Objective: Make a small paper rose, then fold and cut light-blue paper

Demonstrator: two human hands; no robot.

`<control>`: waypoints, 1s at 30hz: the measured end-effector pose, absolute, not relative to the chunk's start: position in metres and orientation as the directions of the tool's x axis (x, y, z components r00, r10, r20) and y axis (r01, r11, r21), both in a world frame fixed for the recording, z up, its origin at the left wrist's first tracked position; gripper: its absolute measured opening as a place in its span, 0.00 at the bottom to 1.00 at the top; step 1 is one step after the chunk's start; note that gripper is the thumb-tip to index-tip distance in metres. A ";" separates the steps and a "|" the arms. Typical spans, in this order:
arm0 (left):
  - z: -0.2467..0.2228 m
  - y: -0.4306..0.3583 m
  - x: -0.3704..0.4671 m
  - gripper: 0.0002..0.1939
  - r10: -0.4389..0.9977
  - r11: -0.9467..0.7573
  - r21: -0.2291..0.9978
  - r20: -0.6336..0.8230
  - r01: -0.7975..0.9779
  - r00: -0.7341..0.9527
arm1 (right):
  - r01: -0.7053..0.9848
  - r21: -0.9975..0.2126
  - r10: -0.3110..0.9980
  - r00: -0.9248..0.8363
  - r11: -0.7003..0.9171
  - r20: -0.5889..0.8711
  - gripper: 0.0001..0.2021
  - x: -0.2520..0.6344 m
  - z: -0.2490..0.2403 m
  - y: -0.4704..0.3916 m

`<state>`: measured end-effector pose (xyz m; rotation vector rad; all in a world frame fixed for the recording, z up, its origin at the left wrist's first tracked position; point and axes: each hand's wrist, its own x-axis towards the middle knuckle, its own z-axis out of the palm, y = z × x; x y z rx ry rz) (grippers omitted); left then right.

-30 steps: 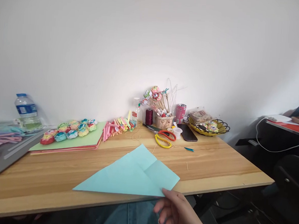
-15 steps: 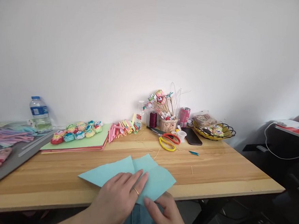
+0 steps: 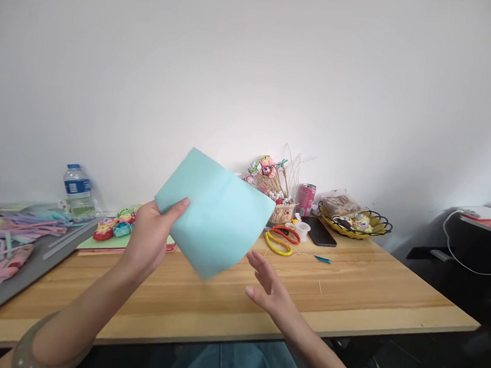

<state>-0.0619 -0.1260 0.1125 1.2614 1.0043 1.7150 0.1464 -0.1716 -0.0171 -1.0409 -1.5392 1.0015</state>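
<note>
A light blue sheet of paper [image 3: 218,210] is held up above the wooden table [image 3: 346,303]. My left hand [image 3: 152,231] pinches its left edge, thumb on the near face and the other fingers hidden behind the sheet. Just below the sheet's right side is my right hand [image 3: 266,283], apart from the paper, with thumb and fingers spread and nothing between them. Scissors [image 3: 278,243] with red and yellow handles lie beyond the sheet, their blades hidden by it.
Colourful paper balls [image 3: 122,230] rest on green paper at the left, near a water bottle [image 3: 79,192] and pastel strips [image 3: 36,224]. At the back stand a flower holder [image 3: 284,212] and pink can [image 3: 306,199], with a phone [image 3: 318,232] and yellow basket [image 3: 360,227] to the right.
The blue sheet has risen from the table's front edge and now shows a broad, mostly flat face. My left hand has lifted with it; my right hand has let go and opened. The view has shifted slightly.
</note>
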 end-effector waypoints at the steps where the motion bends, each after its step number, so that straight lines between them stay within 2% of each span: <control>1: 0.109 -0.120 -0.061 0.12 0.935 -0.333 0.911 0.285 -0.244 -0.213 | 0.117 -0.952 0.952 -0.156 0.284 0.265 0.42 0.147 -0.013 -0.170; 3: 0.101 -0.107 -0.061 0.11 0.969 -0.217 0.891 0.149 -0.399 -0.195 | 0.103 -0.956 0.952 -0.163 0.276 0.258 0.39 0.149 -0.007 -0.167; 6: 0.090 -0.096 -0.065 0.12 0.980 -0.167 0.825 0.078 -0.541 -0.183 | 0.121 -0.951 0.953 -0.146 0.285 0.267 0.37 0.153 -0.007 -0.161; 14: 0.093 -0.093 -0.079 0.16 0.992 -0.024 0.689 0.106 -0.724 0.068 | 0.296 -0.871 0.912 -0.004 0.393 0.410 0.42 0.164 -0.004 -0.142; 19: 0.092 -0.076 -0.086 0.15 0.983 -0.020 0.603 0.158 -0.797 0.095 | 0.339 -0.804 0.873 -0.195 0.488 0.448 0.41 0.161 0.019 -0.152; 21: 0.090 -0.068 -0.086 0.12 0.980 -0.013 0.581 0.169 -0.814 0.106 | 0.306 -0.819 0.866 -0.296 0.485 0.402 0.37 0.159 0.027 -0.158; 24: 0.087 -0.060 -0.082 0.05 0.954 -0.010 0.558 0.254 -0.830 0.159 | 0.145 -0.879 0.819 -0.455 0.454 0.348 0.29 0.157 0.036 -0.161; 27: 0.081 -0.057 -0.069 0.06 0.933 -0.099 0.558 0.339 -0.824 0.117 | 0.059 -0.916 0.841 -0.425 0.397 0.336 0.26 0.151 0.042 -0.154; 30: 0.075 -0.055 -0.055 0.11 0.953 -0.129 0.618 0.292 -0.775 0.075 | 0.107 -0.945 0.895 -0.369 0.309 0.251 0.29 0.142 0.046 -0.139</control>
